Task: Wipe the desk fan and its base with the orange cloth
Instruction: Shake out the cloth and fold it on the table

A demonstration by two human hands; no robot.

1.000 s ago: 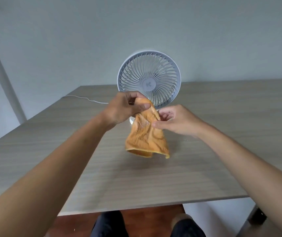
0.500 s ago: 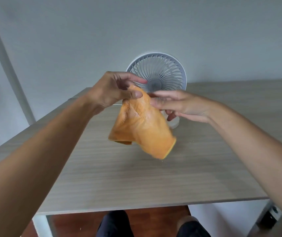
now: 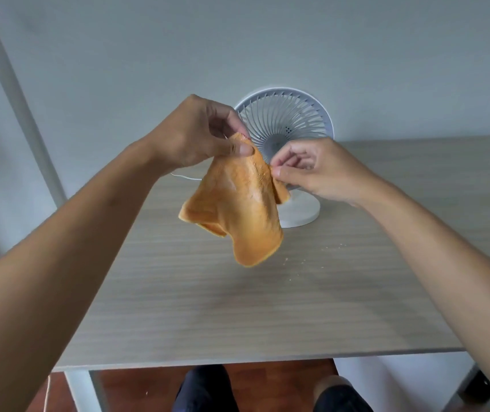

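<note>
A white desk fan (image 3: 293,123) with a round grille stands upright at the far side of the table on its round white base (image 3: 303,214). The orange cloth (image 3: 239,203) hangs in the air in front of the fan, above the tabletop, and hides the fan's stem. My left hand (image 3: 199,133) pinches the cloth's top corner between thumb and fingers. My right hand (image 3: 315,169) pinches the cloth's right edge at about the same height. Both hands are in front of the fan and apart from it.
The light wood-grain table (image 3: 208,307) has a few small crumbs (image 3: 331,248) right of the cloth. A thin white cord (image 3: 184,176) runs from the fan toward the left. A grey wall is behind, a white post (image 3: 14,93) at left. My knees show below the near edge.
Both hands and the cloth have risen from near the tabletop to in front of the fan's grille. My right hand went from flat fingers to a pinch on the cloth's edge.
</note>
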